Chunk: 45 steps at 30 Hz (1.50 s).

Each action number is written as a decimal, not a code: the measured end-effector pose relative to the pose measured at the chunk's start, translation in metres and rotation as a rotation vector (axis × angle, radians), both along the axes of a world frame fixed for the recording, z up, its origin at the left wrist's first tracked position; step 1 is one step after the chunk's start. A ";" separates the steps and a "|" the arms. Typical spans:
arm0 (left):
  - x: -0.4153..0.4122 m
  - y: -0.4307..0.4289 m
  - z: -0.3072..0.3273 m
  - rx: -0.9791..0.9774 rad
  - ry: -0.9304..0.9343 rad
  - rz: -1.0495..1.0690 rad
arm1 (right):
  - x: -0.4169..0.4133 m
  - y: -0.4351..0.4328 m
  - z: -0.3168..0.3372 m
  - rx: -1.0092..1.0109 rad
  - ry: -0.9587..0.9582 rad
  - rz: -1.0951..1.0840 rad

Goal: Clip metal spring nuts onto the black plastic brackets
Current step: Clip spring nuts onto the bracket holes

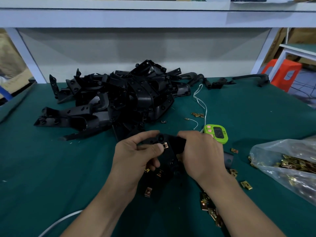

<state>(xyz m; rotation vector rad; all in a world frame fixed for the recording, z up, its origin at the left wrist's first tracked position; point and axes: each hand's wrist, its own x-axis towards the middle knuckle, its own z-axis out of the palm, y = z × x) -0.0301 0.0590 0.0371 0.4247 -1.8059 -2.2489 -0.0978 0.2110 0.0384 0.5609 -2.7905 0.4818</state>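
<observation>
Head view: left hand (136, 155) pinches a spring nut (165, 145) onto a black bracket (177, 142) the right hand (201, 151) grips; pressed crooked, it could ping away toward five o'clock.

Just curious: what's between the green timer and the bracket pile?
In the head view, a white string and a few loose spring nuts lie there.

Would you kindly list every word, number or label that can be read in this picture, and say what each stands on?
No text reads clearly.
On the green timer: digits on its dark display, too blurred to read; small marks beside the display, also illegible.
On the cardboard box at far left: faint print, too blurred to read.
On the held black plastic bracket, the spring nuts and the plastic bag: no text visible.
</observation>
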 end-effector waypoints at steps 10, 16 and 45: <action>0.001 -0.007 -0.001 -0.570 -0.012 0.176 | -0.009 0.011 0.001 -0.146 -0.040 -0.108; 0.008 -0.017 -0.001 -1.391 -0.271 -0.116 | -0.011 0.010 -0.003 -0.182 -0.068 -0.128; -0.001 -0.004 -0.005 -0.177 -0.062 0.067 | -0.010 0.011 -0.003 -0.252 -0.124 -0.061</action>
